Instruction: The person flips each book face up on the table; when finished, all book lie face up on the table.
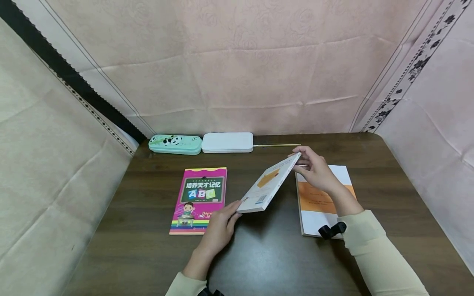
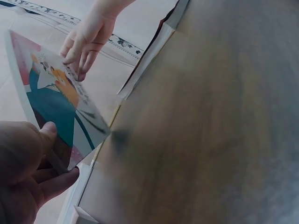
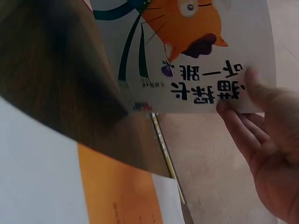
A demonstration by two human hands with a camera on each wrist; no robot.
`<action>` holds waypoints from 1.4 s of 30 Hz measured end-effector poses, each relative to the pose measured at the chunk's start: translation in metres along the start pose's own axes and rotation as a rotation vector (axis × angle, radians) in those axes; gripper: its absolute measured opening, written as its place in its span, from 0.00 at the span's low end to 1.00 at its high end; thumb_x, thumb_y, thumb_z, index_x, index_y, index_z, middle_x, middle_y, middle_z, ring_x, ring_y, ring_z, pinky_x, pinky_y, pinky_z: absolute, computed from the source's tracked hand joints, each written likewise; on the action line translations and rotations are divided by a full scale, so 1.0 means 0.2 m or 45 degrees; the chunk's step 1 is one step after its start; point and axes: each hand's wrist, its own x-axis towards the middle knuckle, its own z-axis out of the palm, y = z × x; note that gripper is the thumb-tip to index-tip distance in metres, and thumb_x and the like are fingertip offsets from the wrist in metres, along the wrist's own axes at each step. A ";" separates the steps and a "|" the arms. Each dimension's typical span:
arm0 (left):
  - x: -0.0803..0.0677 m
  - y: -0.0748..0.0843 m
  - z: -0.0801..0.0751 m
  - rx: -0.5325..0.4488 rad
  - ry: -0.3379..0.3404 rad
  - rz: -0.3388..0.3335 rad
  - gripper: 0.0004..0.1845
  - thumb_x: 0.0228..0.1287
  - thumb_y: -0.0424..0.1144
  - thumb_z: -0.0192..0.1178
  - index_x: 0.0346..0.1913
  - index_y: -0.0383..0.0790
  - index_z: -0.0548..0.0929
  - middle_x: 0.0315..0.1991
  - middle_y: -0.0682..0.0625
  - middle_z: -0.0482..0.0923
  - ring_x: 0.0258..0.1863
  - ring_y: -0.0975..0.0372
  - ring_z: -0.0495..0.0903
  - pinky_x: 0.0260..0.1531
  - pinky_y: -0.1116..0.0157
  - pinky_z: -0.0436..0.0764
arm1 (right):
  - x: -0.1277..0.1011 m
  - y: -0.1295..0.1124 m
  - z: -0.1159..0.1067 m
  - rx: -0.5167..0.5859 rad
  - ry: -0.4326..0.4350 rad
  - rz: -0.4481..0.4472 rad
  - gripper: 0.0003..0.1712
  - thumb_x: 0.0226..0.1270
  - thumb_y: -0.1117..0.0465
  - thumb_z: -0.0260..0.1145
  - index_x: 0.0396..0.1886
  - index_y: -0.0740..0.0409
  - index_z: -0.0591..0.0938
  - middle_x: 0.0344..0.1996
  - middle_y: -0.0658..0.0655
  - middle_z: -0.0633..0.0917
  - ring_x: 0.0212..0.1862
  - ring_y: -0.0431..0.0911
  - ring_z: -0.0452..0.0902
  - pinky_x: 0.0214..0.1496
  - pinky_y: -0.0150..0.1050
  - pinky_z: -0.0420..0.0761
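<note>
A thin picture book (image 1: 269, 181) is held tilted above the table by both hands. My left hand (image 1: 219, 227) grips its lower left corner, thumb on one face and fingers on the other in the left wrist view. At the opposite upper corner, my right hand (image 1: 317, 172) pinches the edge. An orange cat and dark Chinese lettering show on the cover (image 3: 196, 51) in the right wrist view. The head view shows the other face, white with an orange patch. Below my right forearm lies a white book with an orange band (image 1: 316, 201), partly covered.
A pink ABC book (image 1: 203, 197) lies left of the held book. Along the table's back edge are a green panda pencil case (image 1: 175, 144), a white case (image 1: 227, 142) and a thin yellowish stick (image 1: 277, 145). Cloth (image 1: 237, 82) hangs behind the wooden table (image 1: 140, 250).
</note>
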 end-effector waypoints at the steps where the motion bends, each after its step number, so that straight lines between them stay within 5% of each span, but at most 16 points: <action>1: 0.00 0.00 0.00 -0.009 0.013 0.002 0.22 0.75 0.34 0.58 0.69 0.39 0.77 0.65 0.42 0.77 0.63 0.53 0.77 0.60 0.54 0.78 | 0.00 -0.01 0.00 -0.034 0.031 0.007 0.25 0.69 0.74 0.66 0.63 0.64 0.71 0.57 0.67 0.82 0.52 0.58 0.84 0.48 0.29 0.83; 8: 0.00 0.01 -0.03 -0.131 0.039 0.019 0.18 0.75 0.33 0.57 0.65 0.37 0.80 0.58 0.44 0.83 0.55 0.58 0.83 0.53 0.54 0.83 | 0.01 -0.05 0.02 -0.164 0.203 0.101 0.14 0.68 0.67 0.70 0.52 0.62 0.82 0.42 0.61 0.89 0.42 0.53 0.88 0.40 0.26 0.83; 14: 0.00 0.04 -0.05 -0.240 -0.003 -0.027 0.20 0.75 0.34 0.58 0.67 0.36 0.78 0.58 0.44 0.83 0.56 0.58 0.83 0.52 0.56 0.83 | 0.02 -0.06 0.02 -0.245 0.242 0.096 0.13 0.69 0.62 0.71 0.51 0.61 0.84 0.39 0.58 0.87 0.39 0.49 0.84 0.39 0.27 0.81; 21: 0.01 0.06 -0.05 -0.341 -0.009 -0.090 0.20 0.66 0.31 0.67 0.60 0.33 0.80 0.53 0.41 0.85 0.48 0.55 0.87 0.46 0.60 0.85 | 0.05 -0.08 0.06 -0.146 0.189 0.183 0.19 0.72 0.59 0.69 0.58 0.62 0.82 0.45 0.60 0.86 0.49 0.53 0.84 0.52 0.44 0.85; 28: 0.00 0.07 -0.06 -0.424 0.020 -0.147 0.17 0.64 0.33 0.70 0.54 0.33 0.82 0.47 0.40 0.87 0.45 0.54 0.88 0.44 0.62 0.86 | 0.11 -0.04 0.13 -0.132 0.149 0.202 0.19 0.72 0.60 0.68 0.59 0.62 0.82 0.43 0.59 0.85 0.43 0.50 0.84 0.43 0.29 0.82; 31: 0.01 0.07 -0.08 -0.429 0.048 -0.160 0.20 0.63 0.34 0.71 0.57 0.35 0.82 0.45 0.42 0.88 0.43 0.57 0.89 0.43 0.63 0.86 | 0.14 -0.04 0.16 -0.131 0.135 0.199 0.19 0.72 0.61 0.68 0.59 0.63 0.81 0.43 0.59 0.85 0.43 0.50 0.83 0.42 0.29 0.81; 37: 0.02 0.07 -0.11 -0.442 0.121 -0.156 0.32 0.56 0.34 0.76 0.65 0.41 0.77 0.46 0.46 0.88 0.42 0.61 0.88 0.43 0.62 0.86 | 0.17 -0.02 0.22 -0.114 0.070 0.222 0.21 0.74 0.60 0.66 0.62 0.62 0.80 0.49 0.61 0.85 0.50 0.53 0.83 0.54 0.47 0.83; 42: 0.03 0.04 -0.15 -0.438 0.141 -0.262 0.46 0.52 0.32 0.78 0.75 0.43 0.68 0.52 0.43 0.84 0.45 0.55 0.88 0.41 0.58 0.87 | 0.17 0.02 0.29 -0.082 -0.095 0.263 0.26 0.75 0.58 0.65 0.70 0.60 0.75 0.62 0.61 0.80 0.62 0.55 0.77 0.63 0.51 0.78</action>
